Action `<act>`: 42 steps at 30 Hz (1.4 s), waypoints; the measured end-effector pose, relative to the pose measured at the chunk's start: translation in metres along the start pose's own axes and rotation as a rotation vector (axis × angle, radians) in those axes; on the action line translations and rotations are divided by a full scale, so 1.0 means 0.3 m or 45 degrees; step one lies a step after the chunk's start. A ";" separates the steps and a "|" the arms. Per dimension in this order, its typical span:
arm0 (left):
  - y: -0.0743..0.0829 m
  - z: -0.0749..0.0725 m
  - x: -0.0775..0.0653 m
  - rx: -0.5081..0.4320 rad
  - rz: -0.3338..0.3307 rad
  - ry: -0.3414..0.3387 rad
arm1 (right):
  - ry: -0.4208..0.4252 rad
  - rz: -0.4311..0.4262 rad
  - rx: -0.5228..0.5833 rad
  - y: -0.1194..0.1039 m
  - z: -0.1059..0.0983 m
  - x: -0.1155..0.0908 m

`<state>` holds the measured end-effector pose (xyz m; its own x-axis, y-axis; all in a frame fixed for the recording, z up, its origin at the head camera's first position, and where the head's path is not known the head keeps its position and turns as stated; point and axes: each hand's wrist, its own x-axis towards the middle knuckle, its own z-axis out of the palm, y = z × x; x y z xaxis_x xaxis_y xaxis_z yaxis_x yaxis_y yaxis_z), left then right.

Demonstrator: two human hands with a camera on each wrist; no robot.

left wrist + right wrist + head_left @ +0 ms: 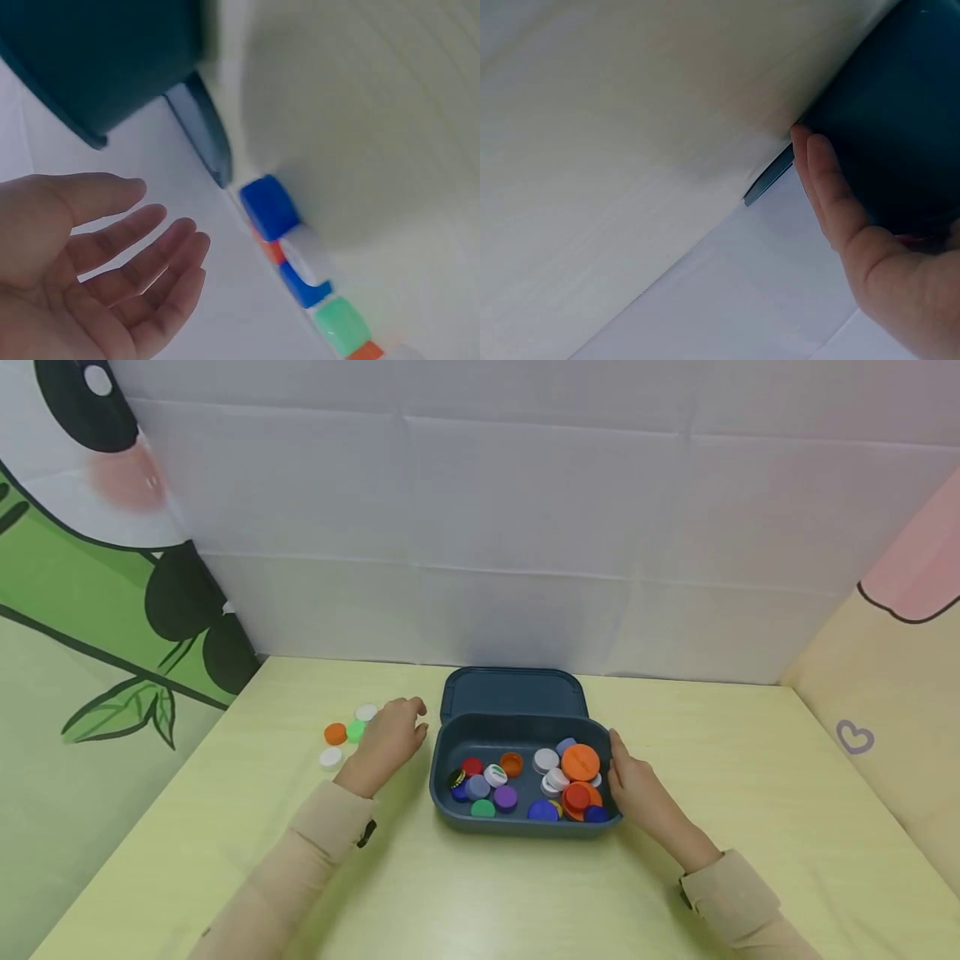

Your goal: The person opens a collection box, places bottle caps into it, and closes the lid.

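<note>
On a pale surface point(517, 902), an open dark blue box point(517, 831) stands about midway between the left and right edges. Its lid point(513, 692) sits just behind it, close to the far edge. Plastic bottle caps lie in the box in two loose groups: toward its left end, among others, a purple cap point(506, 797) and a green cap point(483, 808); toward its right end, a large orange cap point(581, 762) with white and blue ones around it.

More caps lie on the surface left of the box, toward the far left corner, including a smaller orange cap point(335, 734) and a white cap point(330, 758). From the left wrist, a blue cap point(270, 206) shows there too.

The person's right hand point(637, 789) holds the box by its right wall, fingers laid along the outside. The left hand point(386, 739) hangs between the loose caps and the box, fingers relaxed and apart, holding nothing.

It looks like caps are being moved singly between box and surface; I can't tell which way. The next move probably calls for pinching one cap while the right hand braces the box.
</note>
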<state>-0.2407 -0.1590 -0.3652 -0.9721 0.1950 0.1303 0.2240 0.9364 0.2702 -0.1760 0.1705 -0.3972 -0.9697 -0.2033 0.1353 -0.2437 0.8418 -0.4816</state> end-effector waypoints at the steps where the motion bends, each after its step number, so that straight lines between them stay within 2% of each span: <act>1: -0.010 0.005 0.002 0.013 -0.009 -0.004 | -0.001 0.000 0.000 0.002 0.000 0.003; 5: -0.043 0.027 0.011 0.045 -0.052 -0.017 | -0.011 -0.001 0.000 0.011 -0.001 0.015; 11: -0.066 0.053 0.025 0.079 -0.095 -0.026 | -0.024 -0.005 0.013 0.019 -0.006 0.029; 24: -0.059 0.075 0.050 0.111 -0.119 -0.050 | -0.032 -0.016 0.014 0.040 -0.020 0.056; 32: -0.052 0.087 0.063 0.112 -0.074 -0.026 | -0.048 -0.019 0.014 0.057 -0.026 0.078; 42: -0.035 0.098 0.079 0.078 -0.047 -0.082 | -0.041 -0.037 0.016 0.078 -0.030 0.103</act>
<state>-0.2681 -0.1558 -0.3930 -0.9825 0.1767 0.0591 0.1853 0.9589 0.2148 -0.2116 0.1885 -0.3964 -0.9621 -0.2440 0.1216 -0.2720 0.8289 -0.4889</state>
